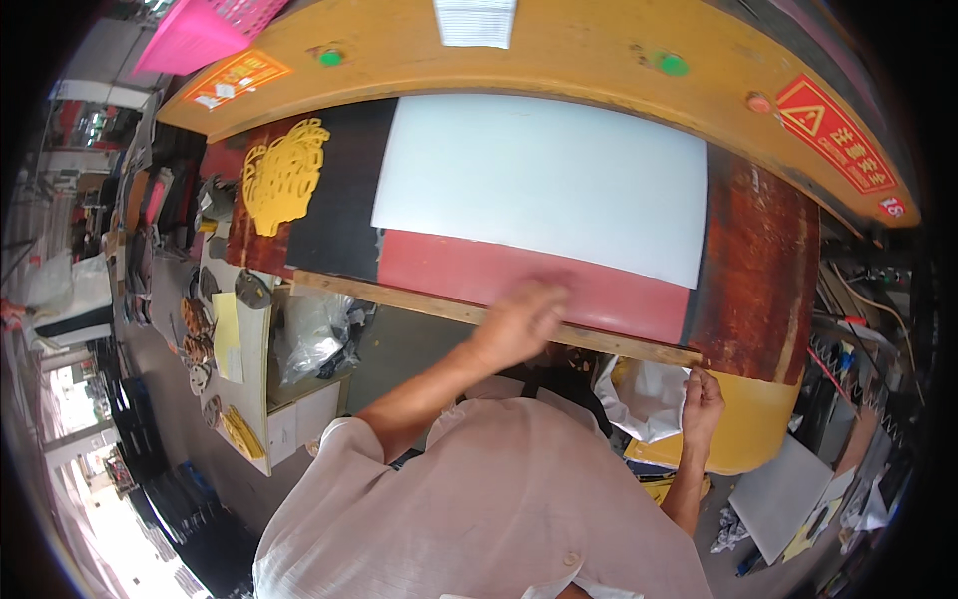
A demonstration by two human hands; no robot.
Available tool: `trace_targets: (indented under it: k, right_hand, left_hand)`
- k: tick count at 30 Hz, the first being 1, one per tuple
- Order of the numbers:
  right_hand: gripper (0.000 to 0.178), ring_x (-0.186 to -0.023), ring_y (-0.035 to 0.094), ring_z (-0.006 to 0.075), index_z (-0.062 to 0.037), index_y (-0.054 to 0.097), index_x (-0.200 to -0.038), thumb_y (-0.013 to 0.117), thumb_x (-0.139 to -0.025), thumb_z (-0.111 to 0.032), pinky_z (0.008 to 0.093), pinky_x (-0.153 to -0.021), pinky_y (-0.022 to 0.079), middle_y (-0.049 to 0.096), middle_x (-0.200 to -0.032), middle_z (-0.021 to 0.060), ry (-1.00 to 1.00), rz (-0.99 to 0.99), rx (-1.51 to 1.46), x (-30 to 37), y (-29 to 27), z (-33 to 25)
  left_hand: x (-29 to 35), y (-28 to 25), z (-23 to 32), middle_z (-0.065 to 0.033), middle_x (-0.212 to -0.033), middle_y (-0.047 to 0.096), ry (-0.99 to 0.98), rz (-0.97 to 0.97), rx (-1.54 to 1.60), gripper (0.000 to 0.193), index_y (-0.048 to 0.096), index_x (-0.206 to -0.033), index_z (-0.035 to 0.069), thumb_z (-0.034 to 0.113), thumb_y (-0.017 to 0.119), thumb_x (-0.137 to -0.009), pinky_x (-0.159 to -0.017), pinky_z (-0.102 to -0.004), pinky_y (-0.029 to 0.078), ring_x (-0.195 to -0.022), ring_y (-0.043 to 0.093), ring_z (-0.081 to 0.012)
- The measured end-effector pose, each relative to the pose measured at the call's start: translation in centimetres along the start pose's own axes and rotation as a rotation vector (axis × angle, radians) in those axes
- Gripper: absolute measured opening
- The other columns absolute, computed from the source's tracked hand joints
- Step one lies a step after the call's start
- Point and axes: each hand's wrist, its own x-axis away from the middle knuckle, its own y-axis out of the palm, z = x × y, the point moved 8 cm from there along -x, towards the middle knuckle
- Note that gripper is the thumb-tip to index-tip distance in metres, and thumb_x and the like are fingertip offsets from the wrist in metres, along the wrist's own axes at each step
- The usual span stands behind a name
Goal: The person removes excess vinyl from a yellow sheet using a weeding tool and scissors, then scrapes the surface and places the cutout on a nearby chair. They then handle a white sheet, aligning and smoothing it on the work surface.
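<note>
A white sheet (544,180) lies on the machine bed, over a dark red sheet (439,265) whose near strip shows. My left hand (524,317) is over the near edge of the red sheet, by the wooden strip (419,301) along the front; motion smears its fingers. My right hand (705,397) is below the right end of that strip, beside a white plastic bag (651,404). Its fingers are curled closed, and what they hold, if anything, is hidden. A bunch of yellow cut-out pieces (284,178) rests at the bed's left.
A yellow machine beam (559,55) with green buttons spans the far side. A pink basket (205,35) is at the upper left. Left of me stands a side table (254,374) with cutting dies and yellow pieces. A grey board (783,494) leans at the lower right.
</note>
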Motion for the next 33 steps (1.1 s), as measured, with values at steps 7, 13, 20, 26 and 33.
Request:
trace_targets:
  k: [7, 13, 20, 26, 33]
  right_hand:
    - [0.026, -0.095, 0.074, 0.0189, -0.0007, 0.076, -0.123, 0.068, -0.102, -0.014, 0.0323, -0.086, 0.058, 0.079, -0.107, 0.0142, -0.088, 0.028, 0.049, 0.6, 6.3, -10.5]
    - [0.032, -0.102, 0.076, 0.0248, 0.0020, 0.076, -0.123, 0.072, -0.100, -0.020, 0.0347, -0.091, 0.058, 0.079, -0.114, 0.0171, -0.020, -0.019, -0.088, -0.1, 11.4, -11.6]
    - [0.035, -0.130, 0.061, 0.0377, -0.0018, 0.076, -0.124, 0.070, -0.093, -0.018, 0.0510, -0.115, 0.043, 0.071, -0.133, 0.0193, -0.236, 0.110, 0.616, 2.0, 14.1, -15.3]
    - [0.032, -0.131, 0.062, 0.0389, -0.0010, 0.074, -0.124, 0.068, -0.096, -0.014, 0.0513, -0.121, 0.041, 0.071, -0.132, 0.0209, -0.313, 0.118, 0.451, 4.3, 16.4, -16.0]
    - [0.017, -0.113, 0.073, 0.0342, -0.0008, 0.078, -0.107, 0.070, -0.093, -0.006, 0.0531, -0.122, 0.040, 0.078, -0.112, 0.0159, -0.312, 0.086, -0.033, 3.2, 13.5, -15.1]
  left_hand:
    - [6.2, -19.0, -15.2, -0.0197, -0.112, 0.074, -0.270, 0.519, -0.179, 0.029, 0.072, -0.127, -0.001, 0.017, 0.066, -0.105, -0.093, -0.0404, 0.058, -0.103, 0.073, -0.0297]
    - [6.5, -23.7, -25.6, -0.0227, -0.122, 0.071, -0.459, 0.559, -0.181, 0.045, 0.065, -0.137, -0.006, 0.021, 0.067, -0.102, -0.096, -0.0408, 0.057, -0.107, 0.072, -0.0311]
    - [6.8, -16.8, -20.1, -0.0344, -0.141, 0.062, -0.333, 0.360, -0.437, 0.063, 0.055, -0.145, -0.013, 0.030, 0.066, -0.100, -0.114, -0.0517, 0.046, -0.130, 0.061, -0.0467]
    - [5.5, -6.3, -14.8, -0.0460, -0.166, 0.020, -0.395, -0.007, -0.626, 0.098, 0.033, -0.159, -0.016, 0.058, 0.059, -0.100, -0.128, -0.0675, 0.009, -0.155, 0.011, -0.0651]
    - [1.3, 4.2, -9.0, -0.0464, -0.169, 0.003, -0.452, -0.237, -0.537, 0.112, 0.019, -0.164, -0.015, 0.070, 0.051, -0.099, -0.123, -0.0750, -0.007, -0.155, -0.009, -0.0674]
